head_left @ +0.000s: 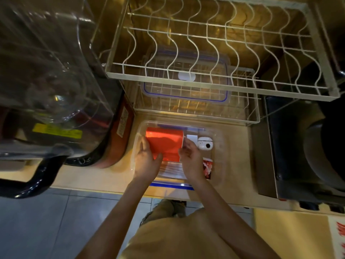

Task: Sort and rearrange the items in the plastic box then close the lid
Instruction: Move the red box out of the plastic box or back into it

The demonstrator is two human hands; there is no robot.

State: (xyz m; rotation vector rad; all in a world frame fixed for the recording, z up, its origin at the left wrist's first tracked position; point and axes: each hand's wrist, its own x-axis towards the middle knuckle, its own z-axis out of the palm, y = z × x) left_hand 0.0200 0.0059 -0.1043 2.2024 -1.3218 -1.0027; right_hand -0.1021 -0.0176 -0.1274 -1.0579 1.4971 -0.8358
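Both hands are down inside the clear plastic box point(219, 172), one on each side of an orange box point(164, 143). The left hand point(146, 161) grips the orange box at its left and near edge, thumb lying across the near face and fingers curled round the left side. The right hand point(190, 157) holds the right edge of the same box, its fingers bent against that side; how far they wrap behind it cannot be told.

The orange box sits in the left half of the plastic box, its far end tilted slightly upward. Just right of it, beyond the right hand's fingertips, lies a small white card point(192, 139), and beside that a white rounded gadget point(205, 143) with a dark round spot. Nearer the person, right of the right wrist, lies a red and white packet point(207, 168). Under the hands a pale striped sheet point(172, 170) shows.

The plastic box stands on a tan countertop point(104, 176). Its blue-rimmed lid point(186, 90) lies apart, on the lower shelf of a white wire dish rack point(205, 79) behind the box.
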